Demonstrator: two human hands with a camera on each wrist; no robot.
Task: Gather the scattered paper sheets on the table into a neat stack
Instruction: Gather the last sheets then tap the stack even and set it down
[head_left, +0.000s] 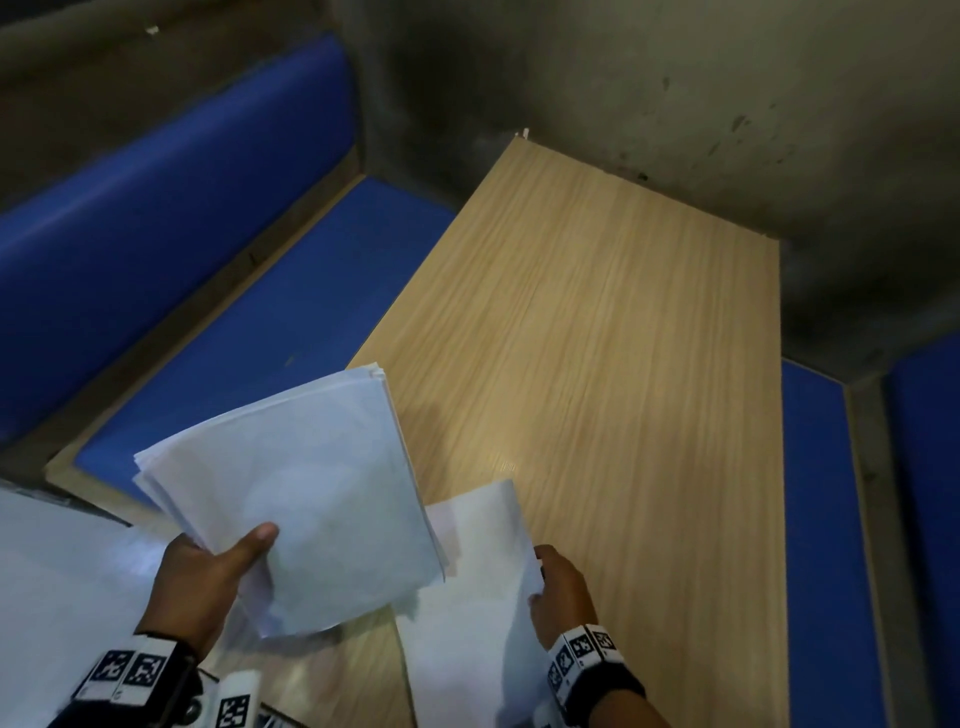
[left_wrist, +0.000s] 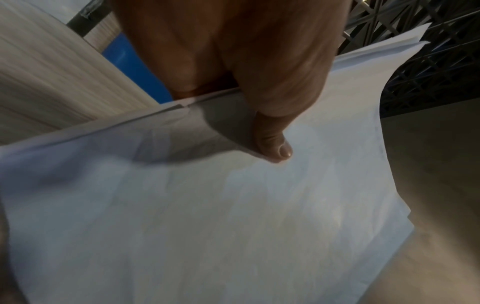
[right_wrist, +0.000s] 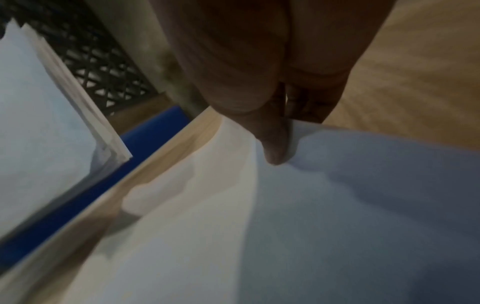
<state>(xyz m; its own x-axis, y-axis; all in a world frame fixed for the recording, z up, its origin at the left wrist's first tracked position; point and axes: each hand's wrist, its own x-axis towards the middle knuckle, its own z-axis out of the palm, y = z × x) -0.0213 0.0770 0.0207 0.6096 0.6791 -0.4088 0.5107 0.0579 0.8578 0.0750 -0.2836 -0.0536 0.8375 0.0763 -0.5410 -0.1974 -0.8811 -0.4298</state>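
My left hand (head_left: 228, 558) grips a stack of several white paper sheets (head_left: 301, 493) above the table's near left edge, thumb on top. The left wrist view shows that thumb (left_wrist: 272, 142) pressing the top sheet of the stack (left_wrist: 207, 216). My right hand (head_left: 558, 587) pinches the right edge of a single white sheet (head_left: 478, 571), which lies on the wooden table (head_left: 597, 338) partly under the held stack. In the right wrist view the right hand's thumb (right_wrist: 275, 144) sits on this sheet (right_wrist: 311, 205), and the held stack (right_wrist: 39, 113) shows at the left.
A blue padded bench (head_left: 260, 322) runs along the table's left side, and another blue seat (head_left: 821, 519) lies to the right. A grimy wall (head_left: 675, 104) stands behind the table. Something pale (head_left: 62, 597) lies at the lower left.
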